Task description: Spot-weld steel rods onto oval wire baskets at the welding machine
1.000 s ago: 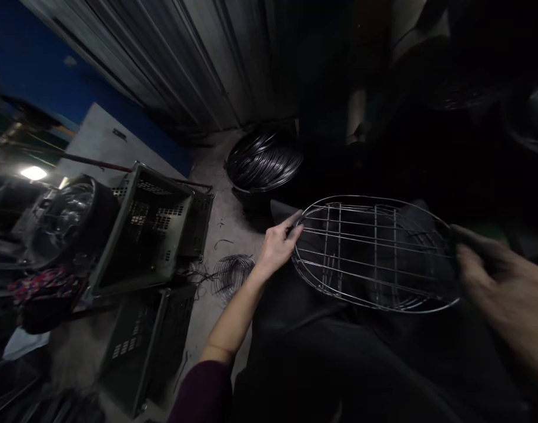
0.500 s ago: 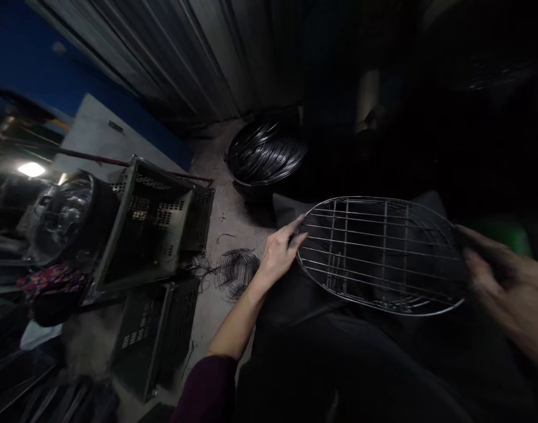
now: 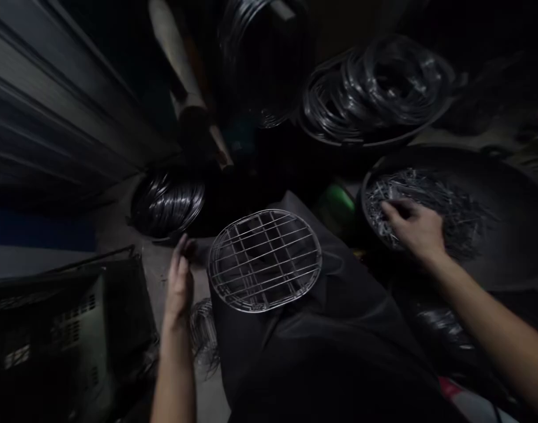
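Observation:
An oval wire rack [image 3: 265,260] lies across my lap on dark cloth, touched by neither hand. To its left, my left hand [image 3: 180,282] is raised with its fingers apart and nothing in it. My right hand [image 3: 416,229] reaches over a wide dark pan [image 3: 520,235] that holds many short metal pieces [image 3: 454,205]. The fingers of that hand are bent together over the pieces at the pan's left side; what they hold, if anything, is too small and dark to tell.
Black wire coils fill a round container [image 3: 167,202] at the left. Shiny wire coils [image 3: 383,88] lie in a basin at the back right. Crates [image 3: 87,341] stand at the lower left, beside a loose wire bundle [image 3: 203,332] on the floor.
Both hands have let go of the rack, which now rests on my lap. My right hand has moved out to the pan. The view has turned to the right.

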{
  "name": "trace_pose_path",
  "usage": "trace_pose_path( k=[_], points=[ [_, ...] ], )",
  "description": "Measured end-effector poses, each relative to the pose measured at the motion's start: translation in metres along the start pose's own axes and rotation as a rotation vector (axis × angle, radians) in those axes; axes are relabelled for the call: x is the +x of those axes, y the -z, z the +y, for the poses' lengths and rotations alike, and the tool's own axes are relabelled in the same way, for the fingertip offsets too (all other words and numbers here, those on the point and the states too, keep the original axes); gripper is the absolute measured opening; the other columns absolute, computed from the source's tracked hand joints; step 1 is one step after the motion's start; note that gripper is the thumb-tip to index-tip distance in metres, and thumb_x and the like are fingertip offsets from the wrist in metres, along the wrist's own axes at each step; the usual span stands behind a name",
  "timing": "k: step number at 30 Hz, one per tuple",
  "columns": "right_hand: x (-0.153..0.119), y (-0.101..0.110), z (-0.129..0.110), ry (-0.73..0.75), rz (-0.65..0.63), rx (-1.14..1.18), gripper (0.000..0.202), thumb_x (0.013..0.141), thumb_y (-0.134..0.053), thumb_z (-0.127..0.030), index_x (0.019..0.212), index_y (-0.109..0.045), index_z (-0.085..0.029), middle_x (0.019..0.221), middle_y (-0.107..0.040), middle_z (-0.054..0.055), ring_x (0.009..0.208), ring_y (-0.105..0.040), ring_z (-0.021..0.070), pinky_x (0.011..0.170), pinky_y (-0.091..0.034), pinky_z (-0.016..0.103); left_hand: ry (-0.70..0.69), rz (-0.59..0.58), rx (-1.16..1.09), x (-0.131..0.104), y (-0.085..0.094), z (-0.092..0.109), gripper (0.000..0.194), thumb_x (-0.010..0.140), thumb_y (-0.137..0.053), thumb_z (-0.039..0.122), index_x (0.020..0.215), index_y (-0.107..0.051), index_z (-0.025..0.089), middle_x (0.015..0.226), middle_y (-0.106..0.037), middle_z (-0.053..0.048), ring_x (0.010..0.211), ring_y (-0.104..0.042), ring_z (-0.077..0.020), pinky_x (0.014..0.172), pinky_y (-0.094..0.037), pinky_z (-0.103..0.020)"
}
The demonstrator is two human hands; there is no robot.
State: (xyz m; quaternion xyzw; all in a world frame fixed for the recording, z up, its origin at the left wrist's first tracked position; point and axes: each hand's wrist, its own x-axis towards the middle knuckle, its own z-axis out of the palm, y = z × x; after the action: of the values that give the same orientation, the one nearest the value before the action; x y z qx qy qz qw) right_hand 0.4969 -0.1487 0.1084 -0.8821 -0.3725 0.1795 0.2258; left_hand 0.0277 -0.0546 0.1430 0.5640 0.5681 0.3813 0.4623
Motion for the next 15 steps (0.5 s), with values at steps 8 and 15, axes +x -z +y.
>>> trace_pose_path(
  k=[8, 15],
  points=[
    [0.080, -0.022, 0.065, -0.114, -0.199, -0.228, 0.033, 0.090, -0.061, -0.049, 0.087, -0.064, -0.016, 0.088, -0.065, 0.003, 0.086, -0.062, 0.0140, 0.085, -0.051, 0.035, 0.490, -0.919, 0.072, 0.137, -0.052, 0.061, 0.077, 0.056, -0.084, 0.035, 0.129, -0.062, 0.028, 0.126, -0.068, -0.013, 0.117, -0.064, -0.0332, 0.098, -0.050, -0.048],
    [0.079, -0.027, 0.074, -0.120, -0.120, -0.312, 0.032, 0.095, -0.056, -0.042, 0.107, -0.063, -0.013, 0.104, -0.064, 0.007, 0.094, -0.062, 0.0159, 0.086, -0.053, 0.037, 0.334, -1.139, 0.274, 0.126, -0.042, 0.056, 0.125, 0.054, -0.088, 0.046, 0.155, -0.020, 0.023, 0.147, -0.047, -0.017, 0.140, -0.043, -0.0352, 0.118, -0.028, -0.054]
  ],
)
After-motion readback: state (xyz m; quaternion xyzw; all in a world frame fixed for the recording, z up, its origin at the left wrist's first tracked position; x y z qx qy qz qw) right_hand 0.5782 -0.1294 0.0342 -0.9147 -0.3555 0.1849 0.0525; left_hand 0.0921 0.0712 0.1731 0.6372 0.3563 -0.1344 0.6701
